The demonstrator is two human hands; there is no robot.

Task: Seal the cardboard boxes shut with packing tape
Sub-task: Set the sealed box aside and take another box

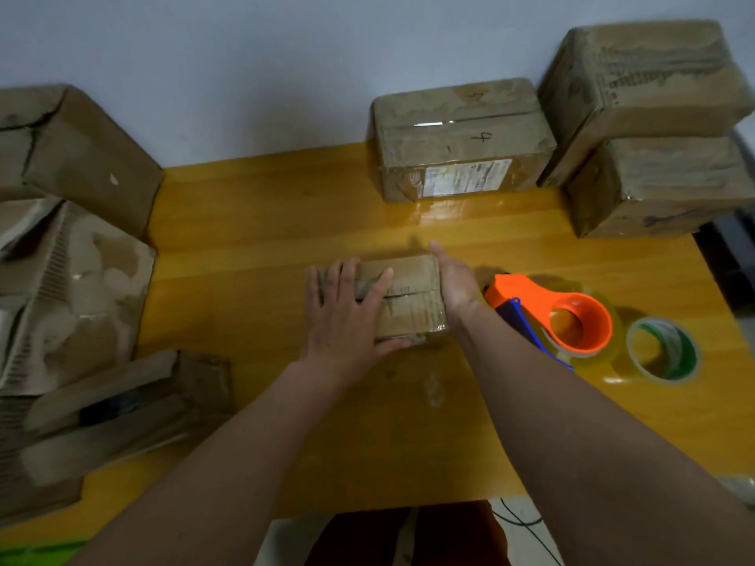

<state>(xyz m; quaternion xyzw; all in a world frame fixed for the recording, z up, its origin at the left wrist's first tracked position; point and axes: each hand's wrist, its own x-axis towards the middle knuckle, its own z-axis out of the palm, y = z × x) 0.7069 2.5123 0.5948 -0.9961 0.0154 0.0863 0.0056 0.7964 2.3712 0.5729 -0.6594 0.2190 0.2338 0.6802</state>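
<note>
A small cardboard box (412, 296) lies in the middle of the yellow wooden table (286, 222), its top flaps meeting in a seam. My left hand (347, 312) lies flat on the box's left half, fingers straight, thumb wrapped over the near edge. My right hand (453, 279) presses its open palm against the box's right side, fingers extended forward. An orange and blue tape dispenser (543, 316) with a clear tape roll lies on the table just right of my right hand, not held.
A spare tape roll with a green and white core (664, 349) sits right of the dispenser. Taped boxes stand at the back (461, 140) and stacked at the back right (645, 83). Worn boxes crowd the left edge (69, 288), one open (122, 406).
</note>
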